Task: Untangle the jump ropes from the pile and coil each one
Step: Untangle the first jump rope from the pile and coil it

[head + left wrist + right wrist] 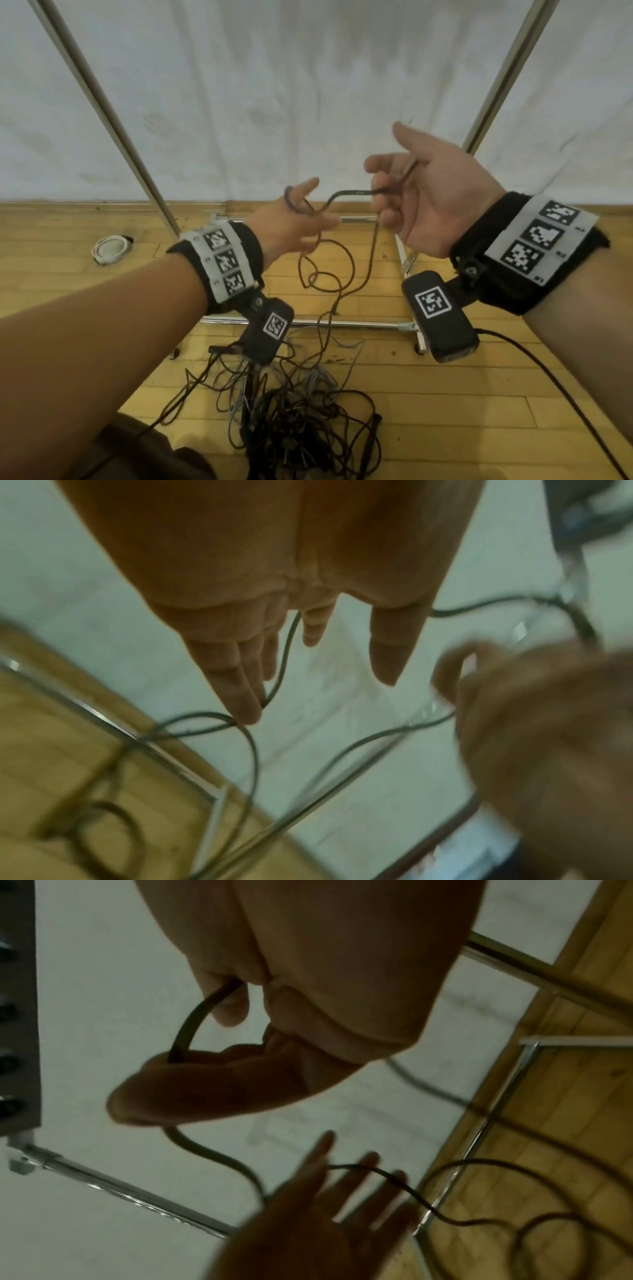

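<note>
Our right hand (pixel 424 195) curls its fingers around the dark rope (pixel 346 194), pinching it against the palm. Our left hand (pixel 291 222) is spread, fingers straight, with the same rope looped over them. Between the two hands the rope runs nearly level, then drops in loose loops (pixel 322 270) toward the tangled pile (pixel 291 407) on the wooden floor (pixel 479 394), just in front of the metal frame (pixel 308 322). To wind well, we judge it best to keep the left fingers apart as a former, feed even turns with the right, and lift slowly so the trailing end slides free rather than tightening a knot below.
</note>
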The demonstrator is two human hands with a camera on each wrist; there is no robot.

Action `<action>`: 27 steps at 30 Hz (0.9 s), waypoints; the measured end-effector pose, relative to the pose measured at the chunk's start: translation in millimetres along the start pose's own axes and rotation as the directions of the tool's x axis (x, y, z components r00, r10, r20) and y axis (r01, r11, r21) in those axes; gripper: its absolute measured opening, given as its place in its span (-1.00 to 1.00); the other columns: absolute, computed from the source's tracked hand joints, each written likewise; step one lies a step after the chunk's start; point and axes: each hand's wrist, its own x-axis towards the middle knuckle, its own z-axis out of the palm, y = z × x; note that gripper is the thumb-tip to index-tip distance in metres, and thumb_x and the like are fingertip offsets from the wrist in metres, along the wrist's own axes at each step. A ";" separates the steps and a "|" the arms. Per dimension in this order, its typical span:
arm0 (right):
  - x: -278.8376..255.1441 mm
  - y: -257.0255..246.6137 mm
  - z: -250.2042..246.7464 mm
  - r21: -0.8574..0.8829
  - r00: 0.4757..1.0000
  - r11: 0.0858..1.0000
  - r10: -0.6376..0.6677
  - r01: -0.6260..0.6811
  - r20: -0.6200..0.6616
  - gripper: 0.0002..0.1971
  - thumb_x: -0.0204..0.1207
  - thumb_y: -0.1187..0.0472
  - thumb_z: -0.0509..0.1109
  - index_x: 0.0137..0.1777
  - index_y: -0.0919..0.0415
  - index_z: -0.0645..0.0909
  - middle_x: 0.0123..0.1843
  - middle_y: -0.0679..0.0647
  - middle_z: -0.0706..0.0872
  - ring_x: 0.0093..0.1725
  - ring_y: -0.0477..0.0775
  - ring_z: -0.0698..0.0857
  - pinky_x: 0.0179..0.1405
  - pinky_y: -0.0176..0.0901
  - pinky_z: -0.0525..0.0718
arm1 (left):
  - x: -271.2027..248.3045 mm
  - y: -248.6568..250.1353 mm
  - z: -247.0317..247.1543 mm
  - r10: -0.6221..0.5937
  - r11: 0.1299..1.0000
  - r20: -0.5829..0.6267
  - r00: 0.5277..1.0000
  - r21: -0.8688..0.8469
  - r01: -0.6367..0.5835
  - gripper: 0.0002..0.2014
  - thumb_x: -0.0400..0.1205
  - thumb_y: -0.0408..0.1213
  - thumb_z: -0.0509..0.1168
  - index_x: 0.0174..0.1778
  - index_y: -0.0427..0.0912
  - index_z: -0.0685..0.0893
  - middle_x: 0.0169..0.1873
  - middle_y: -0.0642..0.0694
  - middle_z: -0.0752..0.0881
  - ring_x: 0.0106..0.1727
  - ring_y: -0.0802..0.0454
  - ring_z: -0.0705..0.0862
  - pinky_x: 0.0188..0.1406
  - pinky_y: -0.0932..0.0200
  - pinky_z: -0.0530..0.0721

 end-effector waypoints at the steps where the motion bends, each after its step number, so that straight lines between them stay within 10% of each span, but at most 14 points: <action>1: 1.3 4.2 -1.0 -0.078 1.000 0.997 0.023 -0.024 -0.010 -0.59 0.77 -0.14 0.22 0.03 0.23 0.63 -0.41 0.04 0.64 -0.49 0.06 0.68 -0.60 -0.19 0.63 | -0.6 6.4 -6.0 0.004 0.976 0.013 1.000 -0.220 -0.001 -0.02 0.44 -0.28 0.65 0.78 0.16 0.36 0.38 -0.14 0.73 0.29 -0.14 0.80 0.29 -0.17 0.79; 5: 11.0 24.1 -11.9 -0.407 0.990 0.908 0.050 -0.099 -0.129 -0.63 0.78 -0.01 0.29 0.22 0.35 0.59 -0.29 0.21 0.74 -0.30 0.24 0.83 -0.38 -0.05 0.82 | -6.2 31.0 -29.3 0.137 0.853 0.128 0.982 -0.520 -0.051 -0.15 0.45 -0.46 0.52 0.70 0.07 0.48 0.45 -0.33 0.73 0.43 -0.39 0.75 0.39 -0.21 0.75; 10: 27.1 62.9 -18.8 -0.477 0.970 0.859 0.080 -0.184 -0.230 -0.26 0.65 -0.46 0.14 0.24 0.25 0.71 0.14 0.22 0.85 0.16 0.28 0.83 0.24 0.21 0.78 | -17.3 48.8 -33.5 0.167 0.768 -0.037 0.985 -0.621 -0.154 -0.68 0.84 -0.31 0.25 0.52 -0.21 0.65 0.17 -0.30 0.86 0.24 -0.41 0.84 0.09 -0.17 0.84; 14: 33.5 105.3 -13.7 -0.429 0.976 0.878 0.177 -0.213 -0.123 -0.64 0.78 -0.02 0.18 0.44 0.08 0.64 0.46 0.10 0.70 0.51 0.14 0.60 0.60 0.23 0.48 | -28.0 61.8 -36.1 0.169 0.677 -0.104 0.980 -0.711 -0.192 -0.71 0.87 -0.35 0.20 0.44 -0.39 0.66 0.13 -0.40 0.85 0.20 -0.48 0.84 0.06 -0.22 0.86; 17: 32.7 140.1 -0.4 -0.640 0.951 0.743 0.303 -0.198 0.057 -0.25 0.63 0.29 0.37 0.79 0.06 0.19 0.74 0.09 0.39 0.70 0.13 0.36 0.72 0.23 0.31 | -36.4 67.6 -38.8 0.201 0.601 -0.077 0.977 -0.778 -0.185 -0.74 0.78 -0.41 0.31 0.36 -0.44 0.65 0.14 -0.44 0.83 0.22 -0.47 0.84 0.09 -0.22 0.85; 19: 33.0 158.7 12.4 -0.736 0.928 0.657 0.355 -0.164 0.110 -0.19 0.61 0.22 0.48 0.79 0.00 0.17 0.64 0.13 0.53 0.57 0.14 0.56 0.61 0.22 0.48 | -38.4 64.4 -40.8 0.209 0.602 -0.026 0.978 -0.784 -0.150 -0.75 0.77 -0.34 0.35 0.31 -0.40 0.64 0.20 -0.46 0.79 0.26 -0.44 0.83 0.11 -0.19 0.85; 24: 36.3 179.8 27.6 -0.736 0.942 0.652 0.330 -0.180 0.062 -0.69 0.68 0.27 0.42 0.40 0.23 0.65 0.01 0.17 0.78 -0.08 0.08 0.78 -0.11 -0.13 0.81 | -30.5 10.8 -45.7 -0.009 0.943 -0.003 1.000 -0.334 0.007 -0.79 0.69 -0.22 0.52 0.12 -0.29 0.76 0.13 -0.21 0.83 0.19 -0.18 0.86 0.18 -0.06 0.85; 27: 38.9 183.2 6.1 -0.872 0.896 0.446 0.443 -0.199 0.022 -0.79 0.67 0.26 0.42 0.26 0.26 0.70 0.02 0.20 0.83 -0.08 0.08 0.81 0.05 0.03 0.84 | -26.9 -45.6 -46.5 -0.165 0.967 -0.044 0.985 0.189 0.171 -0.72 0.64 -0.05 0.56 0.19 -0.10 0.79 0.15 -0.13 0.85 0.20 -0.06 0.85 0.24 -0.08 0.85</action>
